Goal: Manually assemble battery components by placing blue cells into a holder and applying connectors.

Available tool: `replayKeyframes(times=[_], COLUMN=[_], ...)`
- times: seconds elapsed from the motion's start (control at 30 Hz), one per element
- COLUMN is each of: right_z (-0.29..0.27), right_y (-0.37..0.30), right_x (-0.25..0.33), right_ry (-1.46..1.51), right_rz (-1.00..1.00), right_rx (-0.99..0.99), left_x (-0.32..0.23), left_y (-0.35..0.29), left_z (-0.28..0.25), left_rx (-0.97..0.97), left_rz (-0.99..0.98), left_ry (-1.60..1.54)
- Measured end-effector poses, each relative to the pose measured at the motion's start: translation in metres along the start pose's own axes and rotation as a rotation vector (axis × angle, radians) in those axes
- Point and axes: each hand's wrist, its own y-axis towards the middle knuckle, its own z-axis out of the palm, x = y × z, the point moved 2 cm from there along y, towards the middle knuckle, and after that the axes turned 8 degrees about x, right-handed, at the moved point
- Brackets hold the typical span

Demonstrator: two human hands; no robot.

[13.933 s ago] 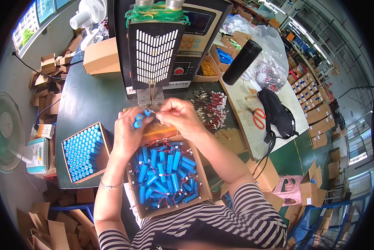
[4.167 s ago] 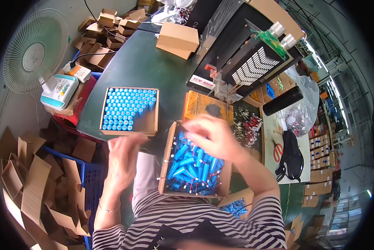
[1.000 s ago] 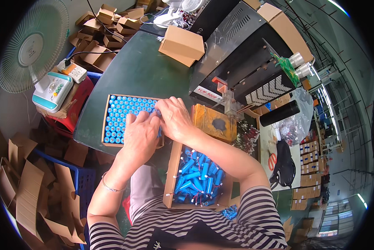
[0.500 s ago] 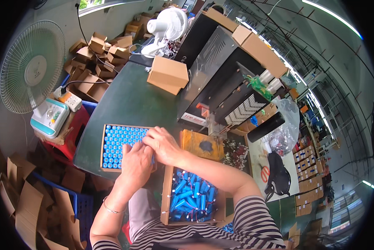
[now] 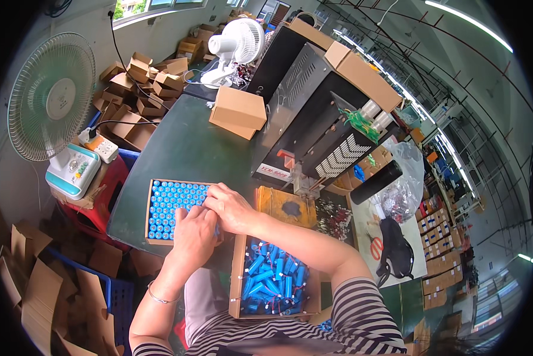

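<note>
A shallow cardboard box point(image 5: 146, 213) stands on the green table, packed with rows of upright blue cylindrical battery cells point(image 5: 167, 204). Over its right end, my left hand point(image 5: 194, 231) and my right hand point(image 5: 229, 209) meet with their fingers curled and pressed close together. Whatever lies between the fingertips is hidden by the hands themselves. Close in front of my body, below my right forearm, an open cardboard box point(image 5: 235, 291) holds a loose heap of blue battery packs point(image 5: 272, 279) with thin wires and small white connectors.
Right of the hands is a stained yellow block point(image 5: 285, 206) beside a black machine point(image 5: 302, 113). A closed carton point(image 5: 238, 111) lies farther back on the green table point(image 5: 159, 148). Left stands a large fan point(image 5: 53, 98); red-handled scissors point(image 5: 376, 248) and a black bag point(image 5: 396, 252) are at right.
The whole view has shifted slightly. Both hands stay at the right end of the box of cells, with barely any difference in their fingers.
</note>
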Motion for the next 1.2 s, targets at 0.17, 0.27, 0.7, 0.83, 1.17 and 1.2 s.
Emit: replayKeyframes(times=[0.17,0.27,0.7,0.83,1.17,1.2], right_z=[-0.002,0.001,0.007,-0.019,-0.054,-0.055], right_y=[0.003,0.003,0.002,-0.006,-0.098,-0.108], right_x=[0.001,0.0,0.005,0.026,0.119,0.119], right_ry=[0.063,0.04,-0.132,-0.13,-0.1,-0.127], right_rz=[-0.014,-0.031,0.121,0.103,-0.045,-0.029], right_rx=[0.008,0.002,0.337,0.182,-0.395,-0.42], left_x=[0.002,0.004,-0.015,-0.028,-0.069,-0.073], left_y=[-0.002,-0.002,-0.035,-0.053,-0.032,-0.029], left_z=[-0.001,0.001,-0.03,-0.023,0.007,0.009], left_rx=[0.007,0.016,-0.258,-0.173,-0.082,-0.065], left_rz=[-0.003,-0.008,-0.19,-0.548,-0.36,-0.446], left_ry=[0.001,0.003,-0.633,-1.772,-2.494,-2.459])
